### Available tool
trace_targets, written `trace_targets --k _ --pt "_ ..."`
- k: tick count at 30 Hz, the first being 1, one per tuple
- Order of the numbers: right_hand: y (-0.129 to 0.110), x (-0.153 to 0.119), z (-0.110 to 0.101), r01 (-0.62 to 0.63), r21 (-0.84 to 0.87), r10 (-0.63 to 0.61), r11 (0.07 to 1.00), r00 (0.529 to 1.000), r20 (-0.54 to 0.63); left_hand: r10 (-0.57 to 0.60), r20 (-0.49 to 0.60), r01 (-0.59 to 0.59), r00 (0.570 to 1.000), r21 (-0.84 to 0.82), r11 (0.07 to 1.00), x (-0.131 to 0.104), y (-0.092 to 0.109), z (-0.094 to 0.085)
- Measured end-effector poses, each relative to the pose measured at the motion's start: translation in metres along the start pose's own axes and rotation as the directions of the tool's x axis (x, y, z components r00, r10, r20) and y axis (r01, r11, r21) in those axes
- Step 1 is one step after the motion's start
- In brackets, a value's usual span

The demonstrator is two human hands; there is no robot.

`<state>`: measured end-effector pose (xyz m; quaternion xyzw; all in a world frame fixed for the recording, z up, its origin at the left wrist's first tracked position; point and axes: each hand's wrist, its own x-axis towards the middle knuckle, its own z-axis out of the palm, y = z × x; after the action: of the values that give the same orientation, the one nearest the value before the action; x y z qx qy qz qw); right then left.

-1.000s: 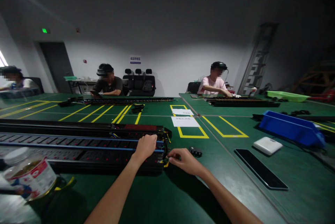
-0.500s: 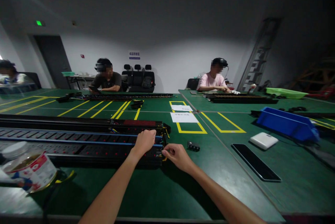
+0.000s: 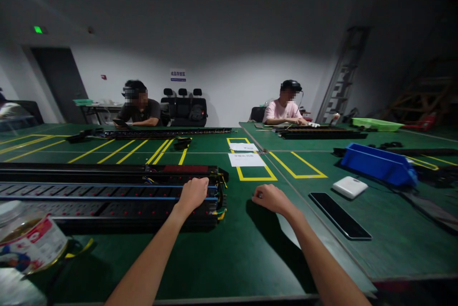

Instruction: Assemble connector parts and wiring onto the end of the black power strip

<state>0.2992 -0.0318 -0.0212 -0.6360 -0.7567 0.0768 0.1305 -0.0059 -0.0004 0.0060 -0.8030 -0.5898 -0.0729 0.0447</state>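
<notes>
A long black rail assembly (image 3: 125, 206) with blue strips and red dots lies across the left of the green table, loose coloured wires at its right end. Near that end, my left hand (image 3: 193, 192) rests on top with its fingers curled against the assembly. My right hand (image 3: 270, 197) is to the right of the assembly, apart from it and low over the table. Its fingers are bent together, with a small dark patch between thumb and fingers; what it holds cannot be made out.
At the left front stand a labelled tub (image 3: 34, 244) and a clear jar. To the right lie a black phone (image 3: 339, 215), a white box (image 3: 349, 187) and a blue bin (image 3: 379, 164). White papers (image 3: 246, 159) lie ahead. Two people sit across the table beside other rails.
My right hand has left the rail's wired end and moved right, to where a small black part lay; that part no longer shows. My left hand stays on the assembly. The view has shifted slightly.
</notes>
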Motion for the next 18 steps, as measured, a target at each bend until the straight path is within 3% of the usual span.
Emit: trace_targets --k 5,8,12,15,18 --pt "-0.026 -0.002 0.002 0.015 0.043 -0.009 0.999 0.989 -0.144 0.006 0.005 -0.006 1.000 -0.017 1.000 -0.001 0.001 -0.002" --pt "-0.058 -0.005 0.011 0.224 0.093 -0.198 0.970 0.953 -0.229 -0.003 0.018 0.003 1.000 -0.027 1.000 -0.001 0.002 -0.004" --pt "-0.091 -0.009 0.025 0.410 0.154 -0.386 0.899 0.908 -0.164 -0.001 0.019 0.002 1.000 -0.029 1.000 -0.002 0.003 -0.006" --pt "-0.094 -0.008 0.030 0.443 0.195 -0.409 0.875 0.892 -0.190 0.005 0.009 -0.005 1.000 -0.026 1.000 -0.002 0.003 -0.006" --pt "-0.081 -0.003 0.029 0.391 0.207 -0.339 0.897 0.908 -0.248 0.009 0.001 -0.009 1.000 -0.019 1.000 -0.001 0.003 -0.007"
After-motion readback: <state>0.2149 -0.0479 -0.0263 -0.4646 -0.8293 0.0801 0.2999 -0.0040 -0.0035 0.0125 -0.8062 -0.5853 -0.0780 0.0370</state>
